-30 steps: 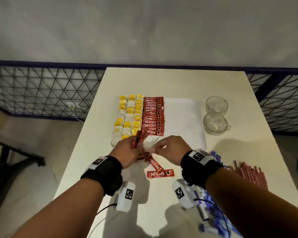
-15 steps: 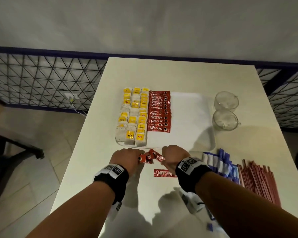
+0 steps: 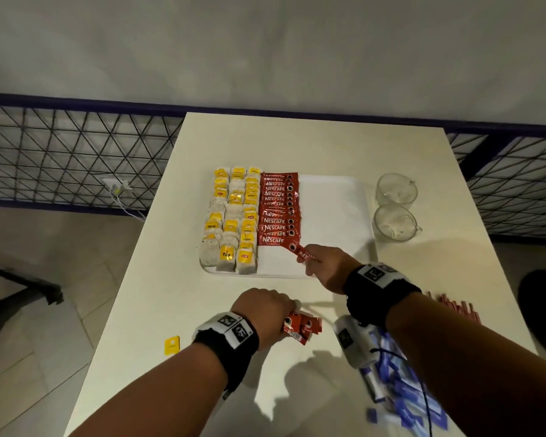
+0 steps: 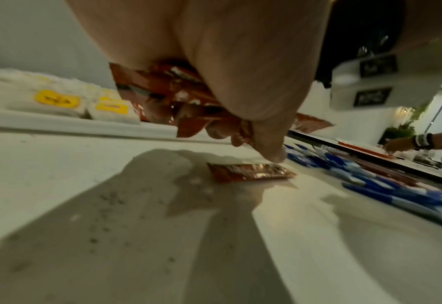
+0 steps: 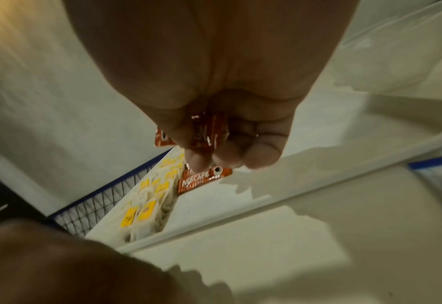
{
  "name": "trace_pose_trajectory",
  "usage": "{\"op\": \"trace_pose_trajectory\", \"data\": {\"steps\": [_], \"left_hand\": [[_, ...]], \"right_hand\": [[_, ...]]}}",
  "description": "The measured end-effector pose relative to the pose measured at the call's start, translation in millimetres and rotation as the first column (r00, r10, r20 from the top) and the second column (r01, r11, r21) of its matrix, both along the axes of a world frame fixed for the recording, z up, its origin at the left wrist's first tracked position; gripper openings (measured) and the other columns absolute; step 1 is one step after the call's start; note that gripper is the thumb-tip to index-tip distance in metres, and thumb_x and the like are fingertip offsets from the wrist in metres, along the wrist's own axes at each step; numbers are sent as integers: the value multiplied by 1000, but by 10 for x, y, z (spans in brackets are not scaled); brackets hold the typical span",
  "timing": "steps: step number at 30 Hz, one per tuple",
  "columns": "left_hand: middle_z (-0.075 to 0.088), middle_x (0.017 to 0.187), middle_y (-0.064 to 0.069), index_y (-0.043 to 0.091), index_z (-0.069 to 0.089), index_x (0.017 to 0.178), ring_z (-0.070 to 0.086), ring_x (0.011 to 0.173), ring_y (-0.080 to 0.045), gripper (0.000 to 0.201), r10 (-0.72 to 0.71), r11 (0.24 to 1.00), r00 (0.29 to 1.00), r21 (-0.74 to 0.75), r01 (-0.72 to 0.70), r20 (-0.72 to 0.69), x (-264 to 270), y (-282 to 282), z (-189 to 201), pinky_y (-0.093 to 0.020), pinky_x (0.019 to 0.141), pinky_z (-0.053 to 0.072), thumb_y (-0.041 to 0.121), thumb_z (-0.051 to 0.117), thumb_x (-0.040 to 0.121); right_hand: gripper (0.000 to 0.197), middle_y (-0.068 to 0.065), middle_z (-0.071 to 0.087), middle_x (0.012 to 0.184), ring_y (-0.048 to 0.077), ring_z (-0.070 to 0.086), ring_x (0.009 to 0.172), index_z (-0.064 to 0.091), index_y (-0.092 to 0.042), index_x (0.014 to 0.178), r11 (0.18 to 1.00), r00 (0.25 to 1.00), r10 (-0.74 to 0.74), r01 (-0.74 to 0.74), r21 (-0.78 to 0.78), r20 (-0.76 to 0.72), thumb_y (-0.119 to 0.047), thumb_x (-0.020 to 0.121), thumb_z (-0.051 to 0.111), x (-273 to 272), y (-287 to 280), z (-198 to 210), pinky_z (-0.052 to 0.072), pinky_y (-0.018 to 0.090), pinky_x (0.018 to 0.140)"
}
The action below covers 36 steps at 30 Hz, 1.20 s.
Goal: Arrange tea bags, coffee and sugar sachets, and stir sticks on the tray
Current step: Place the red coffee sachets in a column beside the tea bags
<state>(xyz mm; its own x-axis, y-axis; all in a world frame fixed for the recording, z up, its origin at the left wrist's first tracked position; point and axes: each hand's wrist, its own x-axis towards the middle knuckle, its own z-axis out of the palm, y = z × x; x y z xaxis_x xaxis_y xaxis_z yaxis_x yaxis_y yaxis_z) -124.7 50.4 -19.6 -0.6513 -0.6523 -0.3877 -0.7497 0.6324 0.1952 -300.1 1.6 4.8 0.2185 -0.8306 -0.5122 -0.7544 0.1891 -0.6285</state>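
The left hand [image 3: 265,310] is closed around a bundle [image 3: 301,328] of red coffee sachets, low over the table [image 3: 177,298]; one loose sachet [image 4: 250,171] lies just under its fingers. The right hand [image 3: 327,266] pinches one sachet [image 3: 300,251] by its near end; the far end points at the coffee row [image 3: 278,209] on the tray [image 3: 334,200]. I judge these sachets light, thin and slippery, so holding at the end seam is best.

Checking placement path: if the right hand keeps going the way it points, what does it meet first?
Probably the nearest coffee sachet in the row on the tray; the right hand carries its own sachet toward it. Height unclear.
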Motion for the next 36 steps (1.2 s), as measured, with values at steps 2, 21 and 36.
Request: {"op": "trace_pose_trajectory", "data": {"steps": [2, 21, 36], "left_hand": [[65, 107, 0, 24, 60, 108, 62, 96, -29, 23, 21, 1000, 999, 8, -21, 34, -61, 23, -69, -34, 77, 46, 31, 52, 87], [52, 54, -6, 9, 59, 80, 40, 43, -16, 13, 932, 282, -32, 780, -559, -360, 437, -194, 362, -21, 41, 30, 18, 64, 88], [61, 52, 12, 21, 62, 71, 54, 50, -3, 21, 825, 564, 305, 650, -509, -477, 500, -497, 609, -22, 57, 41, 8, 70, 85]], "right_hand": [[24, -1, 60, 87, 15, 58, 77, 59, -20, 103, 999, 995, -39, 39, 4, 93, -23, 98, 36, -36, 20, 39, 49, 30, 76], [17, 14, 66, 73, 22, 58, 51, 59, -7, 87, 876, 620, -481, 367, 313, 620, 8, 81, 65, 73, -43, 151, 52, 31, 58], [17, -5, 67, 88, 11, 59, 73, 70, -23, 98, 963, 828, -268, 220, 154, 493, -20, 82, 74, 136, -134, 151, 47, 27, 70]]}}
